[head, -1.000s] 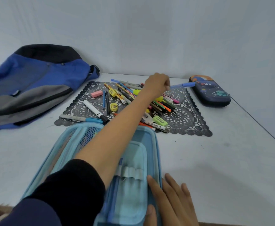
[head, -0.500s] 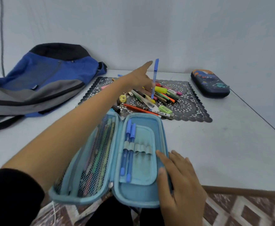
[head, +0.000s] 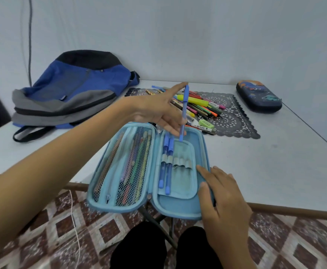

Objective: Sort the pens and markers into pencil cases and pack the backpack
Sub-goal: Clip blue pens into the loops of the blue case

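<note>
A light blue pencil case point(head: 180, 208) lies open at the table's near edge, jutting over it. Its left half has a mesh pocket with several pens. Two blue pens point(head: 166, 164) sit in elastic loops on the right half. My left hand point(head: 158, 111) holds a blue pen point(head: 184, 111) nearly upright, its lower tip just above the case's far end. My right hand point(head: 220, 193) rests on the case's right rim, fingers spread. A pile of pens and markers point(head: 201, 107) lies on a dark lace mat point(head: 234, 121). The blue and grey backpack point(head: 71, 92) lies at the back left.
A closed dark blue pencil case point(head: 258, 97) sits at the back right near the wall. A green eraser point(head: 206, 123) lies on the mat's near side. The white table point(head: 275, 167) ends at a wooden front edge; patterned floor and my dark trousers point(head: 164, 249) are below.
My left hand lifted the blue pen from the pile and brought it back toward the open case. The case and my right hand slid nearer to me over the table edge.
</note>
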Tool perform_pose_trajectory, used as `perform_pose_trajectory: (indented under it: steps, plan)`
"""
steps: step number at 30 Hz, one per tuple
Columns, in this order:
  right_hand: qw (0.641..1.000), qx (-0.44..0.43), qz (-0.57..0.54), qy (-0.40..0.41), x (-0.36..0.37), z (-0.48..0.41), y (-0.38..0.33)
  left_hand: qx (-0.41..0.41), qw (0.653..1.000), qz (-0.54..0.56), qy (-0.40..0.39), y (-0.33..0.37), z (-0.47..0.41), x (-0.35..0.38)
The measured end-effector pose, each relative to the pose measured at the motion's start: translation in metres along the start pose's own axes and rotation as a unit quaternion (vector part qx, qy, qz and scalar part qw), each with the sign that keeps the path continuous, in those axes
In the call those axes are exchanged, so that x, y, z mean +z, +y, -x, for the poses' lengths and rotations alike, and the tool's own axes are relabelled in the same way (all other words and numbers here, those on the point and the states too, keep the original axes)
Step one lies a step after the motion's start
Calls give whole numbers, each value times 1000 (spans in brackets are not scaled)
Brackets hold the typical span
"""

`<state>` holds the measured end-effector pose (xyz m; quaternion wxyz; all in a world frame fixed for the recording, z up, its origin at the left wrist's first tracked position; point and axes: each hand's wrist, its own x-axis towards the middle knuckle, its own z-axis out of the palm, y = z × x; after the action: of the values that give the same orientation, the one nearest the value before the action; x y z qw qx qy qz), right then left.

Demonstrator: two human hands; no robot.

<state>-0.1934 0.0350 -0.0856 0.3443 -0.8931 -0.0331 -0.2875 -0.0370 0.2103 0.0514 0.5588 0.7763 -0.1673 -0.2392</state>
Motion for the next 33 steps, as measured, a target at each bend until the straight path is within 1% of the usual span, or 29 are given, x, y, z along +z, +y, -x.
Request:
perform_pose_trajectory:
  steps: [4,7,10,15,18,19,23,25,30,33]
  plan:
    - [1000,9,-5,-1,2,1,-1,-1,1000,-16,1,-13,8,0]
    - [1000,19,-8,5,1,0,-2,10,999,-36,27,-16,8,4]
    - [1000,27,-15,-5,0,0,-3,19,997,-50,54,-20,4,10]
    - [999,33,-19,-23,-3,1,-5,27,994,-75,74,-25,1,14]
    - [999,31,-18,-24,-3,0,-5,17,990,-96,100,-24,0,12]
    - [999,30,-18,-22,-4,1,-5,12,987,-118,104,-24,0,12]
    - [999,30,-24,-17,-5,1,-7,5,953,-277,125,-20,-4,11]
    - [999,33,-25,-19,-4,1,-6,0,937,-330,117,-14,-8,9]
    - [999,36,-25,-10,-1,1,-4,-23,897,-436,74,-7,-19,9]
    - [999,32,-20,-1,1,1,-4,-41,885,-460,49,-4,-25,7]
